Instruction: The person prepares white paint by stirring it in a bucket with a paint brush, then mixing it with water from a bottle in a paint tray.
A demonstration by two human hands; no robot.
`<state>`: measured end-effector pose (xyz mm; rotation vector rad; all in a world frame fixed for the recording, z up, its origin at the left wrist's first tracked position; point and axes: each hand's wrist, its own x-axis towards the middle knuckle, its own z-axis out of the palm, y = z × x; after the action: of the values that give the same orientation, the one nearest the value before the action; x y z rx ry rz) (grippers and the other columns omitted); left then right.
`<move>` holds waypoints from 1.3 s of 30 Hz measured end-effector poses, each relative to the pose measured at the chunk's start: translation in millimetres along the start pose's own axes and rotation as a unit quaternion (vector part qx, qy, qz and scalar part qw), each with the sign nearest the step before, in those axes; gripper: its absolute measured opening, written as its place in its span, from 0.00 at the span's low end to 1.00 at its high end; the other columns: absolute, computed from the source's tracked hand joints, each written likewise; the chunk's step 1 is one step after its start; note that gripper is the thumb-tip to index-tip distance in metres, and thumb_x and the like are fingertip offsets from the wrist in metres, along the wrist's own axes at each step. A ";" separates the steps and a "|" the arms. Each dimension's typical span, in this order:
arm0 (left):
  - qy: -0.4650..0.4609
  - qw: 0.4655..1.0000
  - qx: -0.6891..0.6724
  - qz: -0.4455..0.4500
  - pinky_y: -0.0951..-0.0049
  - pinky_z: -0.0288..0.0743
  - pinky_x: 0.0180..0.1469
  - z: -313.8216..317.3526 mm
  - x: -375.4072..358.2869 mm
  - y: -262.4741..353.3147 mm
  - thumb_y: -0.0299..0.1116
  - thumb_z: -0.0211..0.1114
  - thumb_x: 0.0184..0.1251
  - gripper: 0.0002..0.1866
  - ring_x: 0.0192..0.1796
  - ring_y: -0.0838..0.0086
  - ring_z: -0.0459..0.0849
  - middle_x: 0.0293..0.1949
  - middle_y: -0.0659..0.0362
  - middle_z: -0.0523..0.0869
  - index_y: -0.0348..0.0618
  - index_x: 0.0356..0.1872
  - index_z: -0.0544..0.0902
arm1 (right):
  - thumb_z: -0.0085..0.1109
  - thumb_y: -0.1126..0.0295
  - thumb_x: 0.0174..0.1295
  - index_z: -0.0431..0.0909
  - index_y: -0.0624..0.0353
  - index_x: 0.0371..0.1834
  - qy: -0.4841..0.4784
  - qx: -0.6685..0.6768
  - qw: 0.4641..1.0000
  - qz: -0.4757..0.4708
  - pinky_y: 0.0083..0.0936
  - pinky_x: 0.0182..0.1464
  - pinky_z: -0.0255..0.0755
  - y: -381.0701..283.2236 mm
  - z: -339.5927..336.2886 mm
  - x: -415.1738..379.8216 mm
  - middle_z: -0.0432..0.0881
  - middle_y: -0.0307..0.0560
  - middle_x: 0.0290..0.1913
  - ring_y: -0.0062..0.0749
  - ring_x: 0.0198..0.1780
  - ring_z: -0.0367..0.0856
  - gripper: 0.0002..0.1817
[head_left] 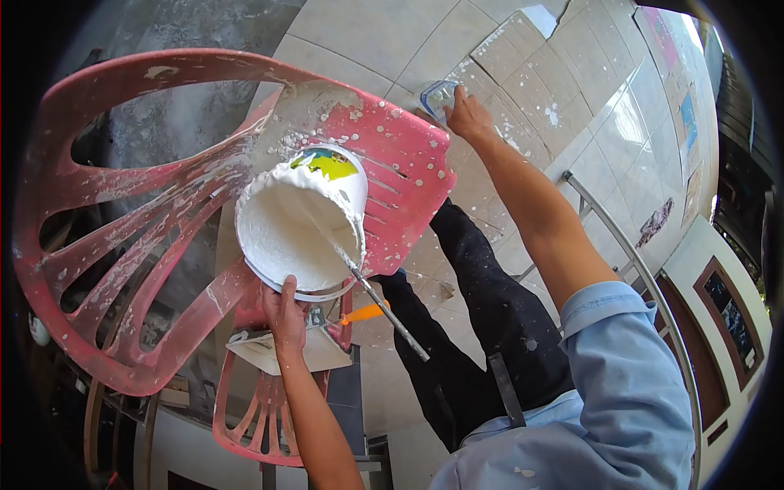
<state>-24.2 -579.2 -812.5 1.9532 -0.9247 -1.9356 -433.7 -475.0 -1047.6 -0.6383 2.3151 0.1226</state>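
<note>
Curved metal rail at right — brown-framed dark pane beyond.

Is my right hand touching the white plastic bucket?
No, your right hand holds a clear plastic container away from the bucket.

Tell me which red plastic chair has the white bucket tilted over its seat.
The spattered chair at upper left, where the left hand holds the bucket by its rim; the other chair shows smaller, below.

My view from here: light blue shirt, white blotch on front; sleeve folded to thick cuff. Black trousers, pale-flecked. Dark strap at waist.
</note>
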 end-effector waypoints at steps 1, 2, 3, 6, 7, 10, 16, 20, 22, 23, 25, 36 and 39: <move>-0.034 0.999 0.038 0.006 0.69 0.84 0.46 -6.8 1.0 -2.1 0.36 0.58 0.75 0.18 0.53 0.69 0.82 0.54 0.54 0.78 0.37 0.59 0.69 | 0.58 0.56 0.66 0.61 0.55 0.63 0.010 -0.001 1.000 -0.021 0.49 0.48 0.78 3.8 1.5 1.8 0.83 0.63 0.46 0.59 0.48 0.84 0.27; -0.029 0.999 0.043 0.009 0.70 0.84 0.46 -11.0 -0.9 -5.4 0.38 0.57 0.76 0.19 0.52 0.69 0.82 0.53 0.54 0.78 0.37 0.59 0.69 | 0.58 0.56 0.66 0.61 0.55 0.63 0.009 -0.006 0.999 -0.034 0.49 0.48 0.78 5.5 3.3 3.2 0.84 0.63 0.44 0.60 0.47 0.84 0.27; -0.026 0.998 0.047 0.012 0.70 0.84 0.46 -14.4 -3.6 -7.2 0.40 0.55 0.77 0.20 0.52 0.70 0.82 0.53 0.54 0.79 0.37 0.59 0.69 | 0.58 0.56 0.65 0.62 0.56 0.62 0.011 -0.012 0.999 -0.046 0.50 0.47 0.77 7.0 3.2 4.4 0.84 0.63 0.42 0.60 0.46 0.84 0.27; -0.027 1.000 0.008 -0.001 0.70 0.81 0.46 -21.3 -18.8 -13.8 0.48 0.50 0.79 0.24 0.51 0.71 0.81 0.52 0.54 0.80 0.38 0.61 0.68 | 0.59 0.56 0.64 0.63 0.57 0.63 0.027 -0.010 0.997 -0.066 0.50 0.48 0.77 25.0 7.6 3.8 0.84 0.65 0.41 0.62 0.46 0.84 0.28; -0.033 0.999 0.009 -0.001 0.69 0.80 0.47 -25.6 -26.3 -15.1 0.49 0.49 0.79 0.25 0.51 0.70 0.81 0.53 0.54 0.79 0.39 0.62 0.68 | 0.59 0.55 0.64 0.64 0.57 0.63 0.031 -0.003 0.998 -0.063 0.50 0.48 0.77 30.2 11.9 1.5 0.84 0.66 0.41 0.62 0.46 0.83 0.29; -0.037 0.998 0.049 0.023 0.69 0.78 0.47 -30.3 -41.9 -23.4 0.49 0.49 0.79 0.24 0.48 0.71 0.80 0.53 0.53 0.79 0.40 0.61 0.69 | 0.59 0.54 0.64 0.65 0.56 0.65 0.053 0.003 0.995 -0.081 0.50 0.49 0.77 28.1 12.0 5.1 0.84 0.66 0.42 0.62 0.47 0.83 0.29; 0.014 0.999 0.031 0.022 0.71 0.79 0.48 -37.6 -83.9 -59.6 0.42 0.52 0.78 0.18 0.47 0.71 0.83 0.50 0.53 0.82 0.37 0.54 0.75 | 0.63 0.54 0.61 0.69 0.54 0.62 0.100 -0.027 0.987 -0.124 0.49 0.49 0.77 27.2 15.6 8.6 0.82 0.64 0.49 0.59 0.49 0.83 0.29; 0.026 0.999 0.046 0.010 0.74 0.80 0.45 -44.0 -116.2 -85.5 0.38 0.55 0.76 0.14 0.43 0.73 0.84 0.44 0.54 0.85 0.36 0.48 0.79 | 0.65 0.56 0.58 0.72 0.56 0.54 0.052 -0.071 0.988 -0.123 0.49 0.48 0.77 19.2 13.2 22.7 0.83 0.63 0.49 0.58 0.49 0.83 0.25; 0.017 0.999 0.035 -0.018 0.74 0.80 0.46 -47.2 -136.0 -93.1 0.35 0.58 0.75 0.11 0.42 0.73 0.85 0.40 0.53 0.87 0.35 0.44 0.81 | 0.67 0.57 0.54 0.73 0.58 0.49 0.075 -0.037 0.988 -0.132 0.48 0.48 0.77 26.1 15.4 23.9 0.84 0.63 0.43 0.59 0.47 0.83 0.25; 0.003 0.998 0.044 -0.034 0.73 0.80 0.47 -49.6 -148.7 -96.0 0.34 0.59 0.75 0.11 0.42 0.73 0.86 0.39 0.52 0.88 0.35 0.43 0.81 | 0.68 0.56 0.53 0.73 0.58 0.49 0.094 -0.012 0.987 -0.130 0.47 0.47 0.77 36.1 17.0 16.9 0.84 0.62 0.42 0.59 0.46 0.83 0.25; -0.030 0.996 0.049 -0.075 0.73 0.80 0.49 -55.7 -175.8 -103.2 0.33 0.60 0.74 0.11 0.43 0.72 0.87 0.39 0.51 0.89 0.34 0.41 0.82 | 0.69 0.55 0.51 0.73 0.57 0.47 0.119 0.017 0.985 -0.125 0.47 0.46 0.76 57.4 10.5 -10.1 0.84 0.62 0.38 0.60 0.44 0.84 0.25; -0.075 0.989 0.099 -0.085 0.69 0.79 0.56 -119.5 -249.0 -233.8 0.36 0.69 0.67 0.25 0.50 0.64 0.87 0.49 0.46 0.87 0.27 0.58 0.78 | 0.72 0.54 0.42 0.75 0.57 0.38 0.085 -0.069 0.976 -0.188 0.44 0.37 0.76 103.0 -142.4 -253.0 0.83 0.55 0.28 0.52 0.33 0.84 0.25; -0.029 0.989 0.139 -0.037 0.67 0.76 0.45 -134.9 -279.6 -210.5 0.39 0.71 0.64 0.17 0.38 0.68 0.85 0.34 0.55 0.89 0.32 0.43 0.87 | 0.72 0.53 0.42 0.76 0.56 0.38 0.059 -0.124 0.963 -0.231 0.42 0.38 0.76 94.3 -181.1 -337.6 0.84 0.54 0.29 0.51 0.35 0.84 0.25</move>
<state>182.9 -289.2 -695.5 2.1165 -1.2138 -2.0045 -383.2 -301.8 -696.7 -1.3273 2.2138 0.1602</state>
